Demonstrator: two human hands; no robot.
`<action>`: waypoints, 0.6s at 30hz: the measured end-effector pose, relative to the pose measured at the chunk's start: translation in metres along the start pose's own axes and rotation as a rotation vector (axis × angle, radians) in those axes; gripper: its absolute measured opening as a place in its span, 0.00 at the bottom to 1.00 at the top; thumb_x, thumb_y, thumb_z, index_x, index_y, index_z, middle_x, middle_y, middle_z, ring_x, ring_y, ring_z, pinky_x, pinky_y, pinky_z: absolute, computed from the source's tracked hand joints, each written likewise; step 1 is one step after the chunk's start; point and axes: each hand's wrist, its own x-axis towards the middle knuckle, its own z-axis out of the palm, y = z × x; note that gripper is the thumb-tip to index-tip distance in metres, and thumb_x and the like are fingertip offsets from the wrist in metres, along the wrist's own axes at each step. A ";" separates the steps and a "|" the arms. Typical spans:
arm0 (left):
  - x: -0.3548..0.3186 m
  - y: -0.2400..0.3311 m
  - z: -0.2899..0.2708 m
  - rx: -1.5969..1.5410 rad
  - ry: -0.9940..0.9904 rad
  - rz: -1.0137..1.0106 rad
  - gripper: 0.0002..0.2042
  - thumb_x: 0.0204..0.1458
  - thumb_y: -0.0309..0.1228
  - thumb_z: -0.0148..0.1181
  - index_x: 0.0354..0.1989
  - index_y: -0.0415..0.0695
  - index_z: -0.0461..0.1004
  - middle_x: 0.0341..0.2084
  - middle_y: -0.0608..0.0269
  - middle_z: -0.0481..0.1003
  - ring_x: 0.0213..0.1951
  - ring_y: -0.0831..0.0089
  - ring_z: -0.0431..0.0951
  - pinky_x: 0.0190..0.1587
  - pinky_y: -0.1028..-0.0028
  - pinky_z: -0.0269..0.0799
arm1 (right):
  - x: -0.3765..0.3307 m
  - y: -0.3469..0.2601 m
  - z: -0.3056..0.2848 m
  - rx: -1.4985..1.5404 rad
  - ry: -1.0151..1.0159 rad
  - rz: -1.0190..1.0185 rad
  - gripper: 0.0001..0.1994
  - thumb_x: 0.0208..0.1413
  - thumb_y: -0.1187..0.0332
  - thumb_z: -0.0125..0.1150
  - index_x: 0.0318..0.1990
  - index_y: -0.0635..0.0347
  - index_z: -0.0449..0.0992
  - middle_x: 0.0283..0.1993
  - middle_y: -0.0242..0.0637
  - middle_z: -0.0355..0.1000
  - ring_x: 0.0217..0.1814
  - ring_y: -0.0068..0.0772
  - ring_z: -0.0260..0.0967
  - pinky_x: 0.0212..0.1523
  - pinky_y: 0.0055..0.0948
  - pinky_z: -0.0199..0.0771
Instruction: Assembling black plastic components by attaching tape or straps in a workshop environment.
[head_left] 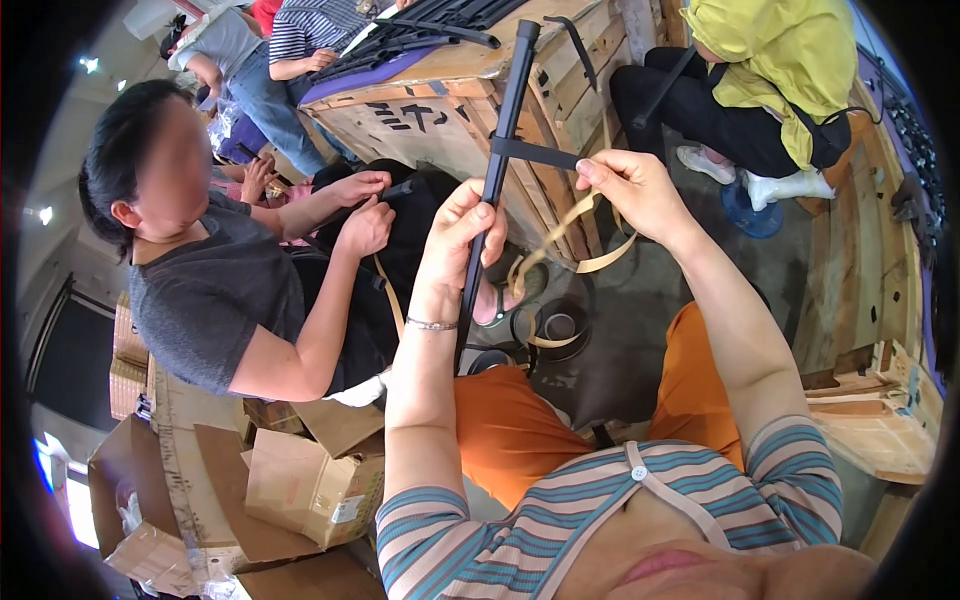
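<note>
My left hand [455,245] is closed around a long black tube [513,95], which stands tilted with its capped top leaning away to the right. A flat black strip [540,153] lies across the tube's upper part and runs taut to my right hand [635,195]. Thumb and fingers of that hand pinch the strip's other end. Below the pinch a long tan ribbon [608,256] hangs in loops toward the floor; whether it is joined to the black strip, I cannot tell. The tube's lower end passes behind my left forearm.
On the left a seated person [220,290] in grey handles a black piece. Ahead, a wooden crate [400,115] bears many black tubes [430,40]. A person in yellow [770,75] sits at the far right. Cardboard boxes [300,480] stand low left; tape rolls [562,325] lie on the floor.
</note>
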 end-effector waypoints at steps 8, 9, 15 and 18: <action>-0.004 0.005 0.003 0.021 0.061 -0.012 0.20 0.50 0.45 0.55 0.34 0.36 0.68 0.14 0.57 0.70 0.11 0.78 0.63 0.14 0.83 0.56 | -0.001 -0.002 0.001 -0.018 -0.023 0.015 0.16 0.54 0.57 0.56 0.26 0.62 0.76 0.14 0.21 0.57 0.19 0.11 0.50 0.20 0.17 0.50; -0.004 0.004 0.002 0.023 0.060 -0.013 0.20 0.50 0.45 0.55 0.34 0.36 0.68 0.14 0.57 0.70 0.11 0.78 0.63 0.14 0.83 0.56 | 0.000 -0.001 0.001 -0.010 -0.018 -0.007 0.16 0.54 0.58 0.56 0.26 0.63 0.76 0.14 0.22 0.58 0.19 0.11 0.50 0.20 0.17 0.50; -0.004 0.004 -0.001 0.007 0.004 -0.042 0.21 0.51 0.46 0.52 0.33 0.35 0.68 0.14 0.56 0.70 0.10 0.77 0.62 0.14 0.83 0.56 | 0.000 -0.005 0.000 -0.017 -0.023 -0.029 0.16 0.54 0.58 0.56 0.27 0.63 0.76 0.16 0.24 0.63 0.21 0.11 0.54 0.21 0.16 0.54; -0.004 0.005 -0.001 0.020 0.013 -0.052 0.21 0.53 0.45 0.50 0.34 0.34 0.67 0.13 0.56 0.70 0.10 0.76 0.63 0.15 0.82 0.58 | -0.001 -0.008 -0.001 -0.023 -0.029 -0.021 0.15 0.55 0.59 0.55 0.27 0.63 0.76 0.18 0.26 0.67 0.22 0.12 0.56 0.23 0.17 0.57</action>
